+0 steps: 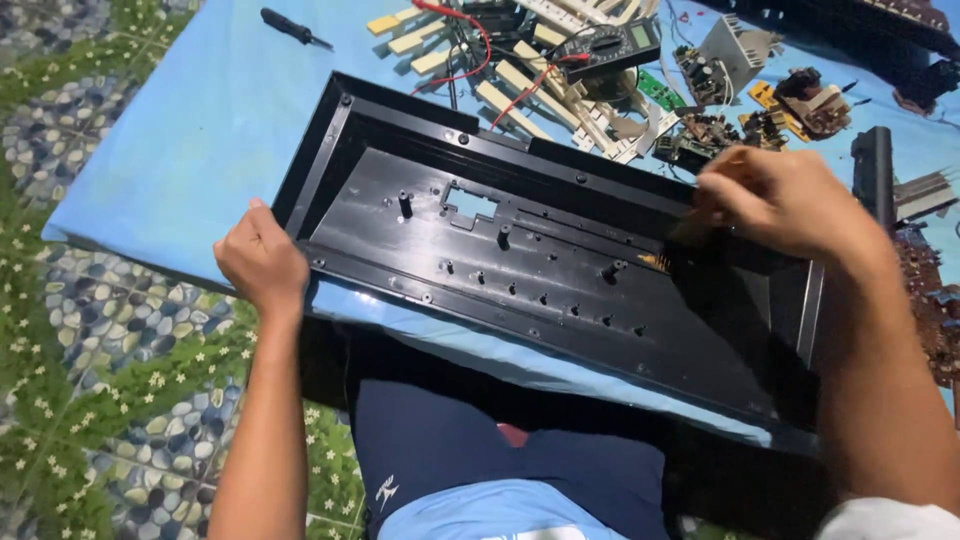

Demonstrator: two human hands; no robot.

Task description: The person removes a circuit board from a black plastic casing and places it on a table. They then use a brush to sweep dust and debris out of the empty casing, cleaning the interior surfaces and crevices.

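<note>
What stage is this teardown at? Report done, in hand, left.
Done: black case shell is stripped bare; keys and circuit boards lie on the blue cloth. In hand: left hand steadies the shell's edge, right hand brushes inside it. Left: cannot tell.

The blue cloth lies bare left of the black case, save a screwdriver near its far edge, so a hand passes freely there. Inside the case, short upright posts break up the flat floor. Beyond its far rim, loose keys, a meter with red wires and circuit boards crowd the way.
</note>
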